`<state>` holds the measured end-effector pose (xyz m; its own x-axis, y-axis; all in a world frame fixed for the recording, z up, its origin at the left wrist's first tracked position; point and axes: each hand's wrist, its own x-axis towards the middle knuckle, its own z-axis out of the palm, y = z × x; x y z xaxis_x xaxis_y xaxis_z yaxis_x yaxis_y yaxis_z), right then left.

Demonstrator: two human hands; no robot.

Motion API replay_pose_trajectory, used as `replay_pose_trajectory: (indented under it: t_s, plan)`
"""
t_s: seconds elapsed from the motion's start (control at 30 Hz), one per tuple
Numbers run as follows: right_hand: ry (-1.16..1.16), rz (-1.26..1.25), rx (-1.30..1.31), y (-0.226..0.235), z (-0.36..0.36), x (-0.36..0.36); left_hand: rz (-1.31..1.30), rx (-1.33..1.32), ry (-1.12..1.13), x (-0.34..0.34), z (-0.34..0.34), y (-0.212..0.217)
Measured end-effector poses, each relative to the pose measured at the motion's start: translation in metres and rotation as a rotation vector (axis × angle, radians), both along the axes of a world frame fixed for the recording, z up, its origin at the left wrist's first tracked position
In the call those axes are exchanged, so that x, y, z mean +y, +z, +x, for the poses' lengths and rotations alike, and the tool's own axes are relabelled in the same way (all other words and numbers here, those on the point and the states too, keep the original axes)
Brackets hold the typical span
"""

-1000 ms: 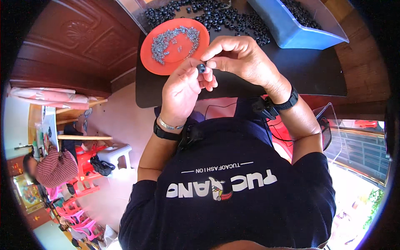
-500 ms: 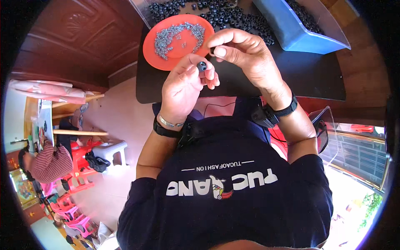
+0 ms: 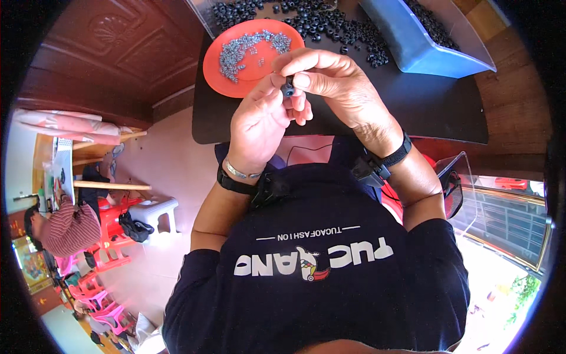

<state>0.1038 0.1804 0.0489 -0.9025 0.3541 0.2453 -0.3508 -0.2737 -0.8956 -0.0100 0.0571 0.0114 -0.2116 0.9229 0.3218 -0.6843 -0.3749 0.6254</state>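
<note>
My left hand (image 3: 257,123) pinches a small black plastic piece (image 3: 288,91) with a round hole, in front of the plate. From the right, my right hand (image 3: 349,97) reaches across, its thumb and forefinger closed on a second small dark piece (image 3: 289,79). That one meets the top of the piece in my left fingers, and fingertips partly hide both. Just beyond my hands lies an orange-red plate (image 3: 252,72) bearing many tiny silvery metal parts (image 3: 234,54) that look like springs.
Loose black plastic pieces (image 3: 318,25) are heaped at the back of the dark table (image 3: 424,112). A blue bin (image 3: 429,59) with more black pieces stands at the back right. Off to the left are a grey stool (image 3: 154,215) and a seated person (image 3: 73,227) in a striped top.
My right hand has moved left and slightly down, bringing its dark piece onto the one in my left hand. My left hand has stayed nearly in place.
</note>
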Motion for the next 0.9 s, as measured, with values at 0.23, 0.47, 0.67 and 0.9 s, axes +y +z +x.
replay_pose_trajectory:
  t_s: [0.23,0.47,0.67,0.9]
  plan:
    - [-0.007,-0.003,-0.016,-0.004,0.001,0.002,-0.018,0.022,-0.001,0.002,0.004,0.004]
    - [0.011,-0.04,-0.025,-0.007,0.003,0.002,-0.035,0.017,0.022,0.002,0.007,0.007]
    - [0.009,0.057,-0.011,-0.005,0.008,0.0,-0.052,0.044,0.007,0.001,0.004,0.004]
    - [-0.35,0.412,0.084,-0.015,0.009,-0.016,-0.195,-0.015,0.135,-0.002,0.011,0.015]
